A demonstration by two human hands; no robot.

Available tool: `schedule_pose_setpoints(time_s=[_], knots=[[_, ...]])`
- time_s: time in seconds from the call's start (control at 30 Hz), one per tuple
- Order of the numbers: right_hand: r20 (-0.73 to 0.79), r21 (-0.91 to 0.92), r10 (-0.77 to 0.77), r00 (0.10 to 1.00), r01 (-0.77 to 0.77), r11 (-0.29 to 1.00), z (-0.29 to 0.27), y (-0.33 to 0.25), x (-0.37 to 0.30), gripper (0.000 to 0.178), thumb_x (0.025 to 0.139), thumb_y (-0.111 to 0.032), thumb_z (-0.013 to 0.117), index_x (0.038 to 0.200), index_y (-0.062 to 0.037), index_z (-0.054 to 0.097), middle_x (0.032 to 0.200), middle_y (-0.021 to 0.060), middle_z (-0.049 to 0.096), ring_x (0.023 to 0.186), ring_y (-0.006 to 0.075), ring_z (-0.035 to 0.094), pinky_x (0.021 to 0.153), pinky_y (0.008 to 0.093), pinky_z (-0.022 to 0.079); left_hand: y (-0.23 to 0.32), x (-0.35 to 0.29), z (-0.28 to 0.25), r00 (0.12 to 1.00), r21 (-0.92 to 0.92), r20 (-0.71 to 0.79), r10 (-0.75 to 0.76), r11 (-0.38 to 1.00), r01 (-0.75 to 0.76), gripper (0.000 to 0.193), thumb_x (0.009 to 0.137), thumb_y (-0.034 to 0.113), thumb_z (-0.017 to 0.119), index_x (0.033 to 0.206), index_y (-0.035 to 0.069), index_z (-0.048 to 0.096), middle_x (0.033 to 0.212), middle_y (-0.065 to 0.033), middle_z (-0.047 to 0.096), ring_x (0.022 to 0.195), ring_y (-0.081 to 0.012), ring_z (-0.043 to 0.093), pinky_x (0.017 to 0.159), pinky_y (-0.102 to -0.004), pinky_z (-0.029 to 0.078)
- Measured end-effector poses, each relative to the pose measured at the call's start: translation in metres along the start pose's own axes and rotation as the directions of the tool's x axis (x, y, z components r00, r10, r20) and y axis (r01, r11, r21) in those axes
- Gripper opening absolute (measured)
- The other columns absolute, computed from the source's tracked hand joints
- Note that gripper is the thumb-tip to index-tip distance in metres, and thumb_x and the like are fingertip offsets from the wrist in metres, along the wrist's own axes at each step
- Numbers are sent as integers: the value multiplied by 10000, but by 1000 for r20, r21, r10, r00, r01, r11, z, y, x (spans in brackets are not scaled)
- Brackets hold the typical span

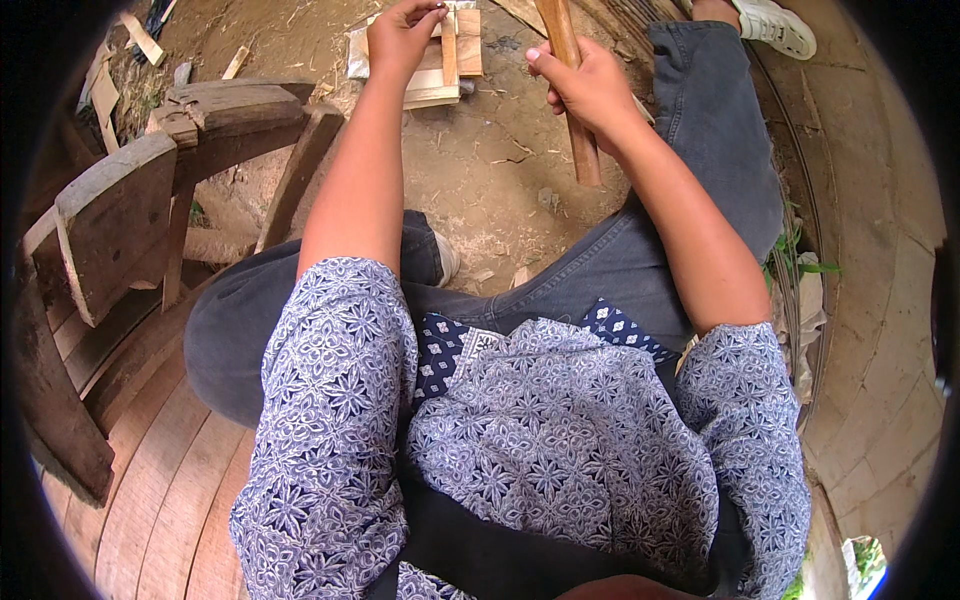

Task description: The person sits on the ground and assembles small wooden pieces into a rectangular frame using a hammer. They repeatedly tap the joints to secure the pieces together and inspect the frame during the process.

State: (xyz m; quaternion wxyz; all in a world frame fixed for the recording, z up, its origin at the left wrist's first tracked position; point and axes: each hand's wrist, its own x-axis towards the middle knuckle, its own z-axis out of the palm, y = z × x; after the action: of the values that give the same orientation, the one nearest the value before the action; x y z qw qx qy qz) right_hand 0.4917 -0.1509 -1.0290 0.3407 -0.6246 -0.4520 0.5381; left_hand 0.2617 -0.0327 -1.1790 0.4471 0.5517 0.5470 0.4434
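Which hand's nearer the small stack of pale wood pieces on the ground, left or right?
Left. The left hand is over the left side of the stack of pale wood pieces; the right hand is off to its right, gripping a wooden handle.

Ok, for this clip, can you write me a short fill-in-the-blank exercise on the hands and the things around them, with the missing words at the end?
1. The gripping hand, closed around a wooden handle, is the person's ____ one.
2. The other hand is at the small boards, which are made of ____.
3. The weathered frame stands on the picture's ____ side.
4. The shoe at the upper right is ____ in colour.

Missing words: right; wood; left; white.
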Motion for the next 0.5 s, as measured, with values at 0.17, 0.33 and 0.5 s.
schedule_pose_setpoints(time_s=[0.17,0.33,0.5], knots=[[17,-16,-7,1000,7,1000,3,3,-1,302,941,-309,699,1015,-28,618,823,48,680,595,115,627,548,295,534,-1,-1,1,1000,37,-20,8,999,-8,154,877,64,750,1015,-2,735,930,-93,759,859,-154,713,756,-293,564],[20,-205,-10,1000,14,979,12,13,2,363,954,-395,649,963,-32,655,724,66,652,569,152,622,553,335,515,-2,-2,-1,998,94,-38,45,995,-41,144,882,71,745,1012,9,739,897,-88,754,812,-143,701,736,-293,562],[-26,-451,-213,977,178,874,28,13,-3,354,941,-359,650,908,-7,648,650,147,608,595,299,616,601,408,484,3,-5,-2,1000,67,-17,-26,997,27,115,879,65,746,981,13,736,849,-72,742,769,-132,688,704,-288,554]])
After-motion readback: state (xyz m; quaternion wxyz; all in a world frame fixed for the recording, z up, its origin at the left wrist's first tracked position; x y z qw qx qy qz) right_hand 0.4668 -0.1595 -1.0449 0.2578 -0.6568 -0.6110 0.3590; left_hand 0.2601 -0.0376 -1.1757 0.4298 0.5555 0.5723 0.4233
